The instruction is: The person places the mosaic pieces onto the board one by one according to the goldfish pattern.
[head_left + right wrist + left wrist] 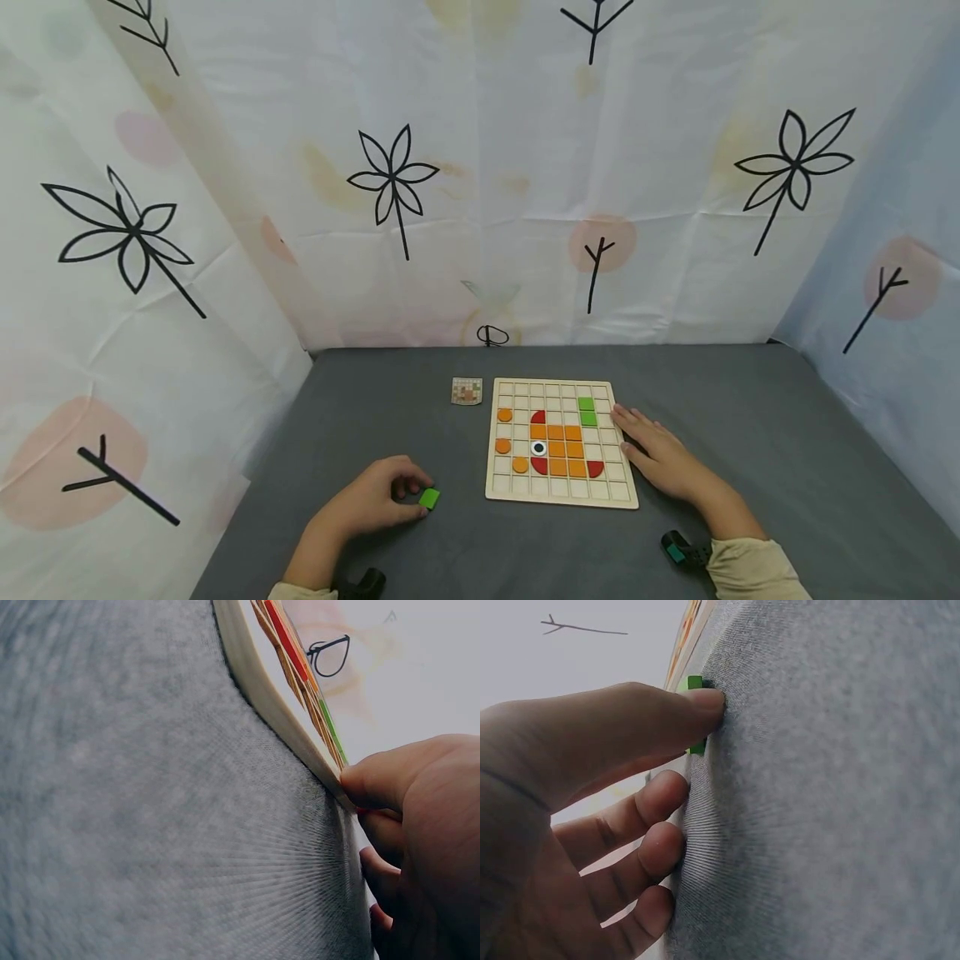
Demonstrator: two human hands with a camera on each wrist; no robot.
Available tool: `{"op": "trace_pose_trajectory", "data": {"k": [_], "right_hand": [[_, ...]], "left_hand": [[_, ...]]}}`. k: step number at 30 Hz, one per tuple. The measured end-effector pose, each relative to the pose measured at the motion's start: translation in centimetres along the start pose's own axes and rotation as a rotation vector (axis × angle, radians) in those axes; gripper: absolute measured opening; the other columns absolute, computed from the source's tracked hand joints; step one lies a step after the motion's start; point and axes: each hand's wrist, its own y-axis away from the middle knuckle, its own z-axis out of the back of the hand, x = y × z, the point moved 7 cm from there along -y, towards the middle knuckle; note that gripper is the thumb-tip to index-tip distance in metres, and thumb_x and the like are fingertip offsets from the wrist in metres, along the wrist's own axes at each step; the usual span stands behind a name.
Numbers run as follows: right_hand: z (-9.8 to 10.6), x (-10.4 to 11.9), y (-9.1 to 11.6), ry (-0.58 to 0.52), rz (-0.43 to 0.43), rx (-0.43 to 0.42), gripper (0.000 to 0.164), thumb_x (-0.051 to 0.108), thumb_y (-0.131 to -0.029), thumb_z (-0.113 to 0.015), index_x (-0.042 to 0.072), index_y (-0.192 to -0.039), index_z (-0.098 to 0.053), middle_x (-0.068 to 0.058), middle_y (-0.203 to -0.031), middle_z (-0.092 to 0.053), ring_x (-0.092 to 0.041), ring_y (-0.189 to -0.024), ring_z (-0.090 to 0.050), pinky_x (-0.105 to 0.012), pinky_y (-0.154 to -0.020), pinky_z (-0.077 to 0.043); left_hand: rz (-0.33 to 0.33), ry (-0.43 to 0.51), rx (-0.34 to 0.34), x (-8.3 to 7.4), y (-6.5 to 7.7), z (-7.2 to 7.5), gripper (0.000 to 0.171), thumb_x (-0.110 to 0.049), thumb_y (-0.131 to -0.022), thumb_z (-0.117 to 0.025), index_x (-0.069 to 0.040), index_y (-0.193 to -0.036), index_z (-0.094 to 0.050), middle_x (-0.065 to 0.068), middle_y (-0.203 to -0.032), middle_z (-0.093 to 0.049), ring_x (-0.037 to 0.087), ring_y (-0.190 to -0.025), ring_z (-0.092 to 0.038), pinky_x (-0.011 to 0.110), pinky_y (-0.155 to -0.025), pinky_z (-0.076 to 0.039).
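Note:
Between thumb and index finger, my left hand pinches a small green square tile at the grey table's surface, left of the board. In the left wrist view the thumb covers the middle of the green tile, and the index finger is mostly hidden. A wooden grid board bears orange squares, orange discs, red quarter-round tiles, a white disc with a black centre and two green squares. Fairly straight fingers of my right hand touch the board's right edge.
A small picture card lies just left of the board's far corner. Grey cloth covers the table. Patterned white curtains rise behind it and at both sides.

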Motion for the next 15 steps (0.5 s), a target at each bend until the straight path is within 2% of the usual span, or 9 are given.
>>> {"op": "trace_pose_trajectory", "data": {"k": [5,11,15], "right_hand": [[0.1,0.1,-0.1,-0.008,0.001,0.005,0.056,0.021,-0.111,-0.056,0.000,-0.161,-0.043,-0.024,-0.170,-0.035,-0.055,-0.156,-0.027,-0.075,-0.121,-0.018],[0.0,0.0,-0.2,-0.010,0.003,0.006,0.056,0.021,-0.111,-0.056,0.000,-0.161,-0.043,-0.024,-0.170,-0.034,-0.055,-0.156,-0.027,-0.075,-0.121,-0.018],[-0.1,-0.2,-0.1,-0.008,0.001,0.011,0.056,0.022,-0.111,-0.056,0.000,-0.161,-0.043,-0.023,-0.170,-0.034,-0.055,-0.156,-0.027,-0.076,-0.121,-0.018]], "left_hand": [[0.005,-0.007,-0.004,0.0,-0.1,0.0,0.024,-0.027,-0.087,-0.090,-0.021,-0.109,-0.080,-0.004,-0.096,-0.065,0.008,-0.082,-0.058,0.026,-0.072,-0.050],[0.042,-0.023,-0.005,0.1,-0.6,-0.1,0.022,-0.030,-0.086,-0.091,-0.024,-0.102,-0.077,-0.007,-0.093,-0.064,0.007,-0.081,-0.057,0.026,-0.072,-0.049],[0.026,-0.022,-0.017,-0.4,-1.2,-0.2,0.021,-0.031,-0.086,-0.090,-0.024,-0.099,-0.075,-0.007,-0.093,-0.065,0.008,-0.081,-0.059,0.027,-0.072,-0.051]]}}
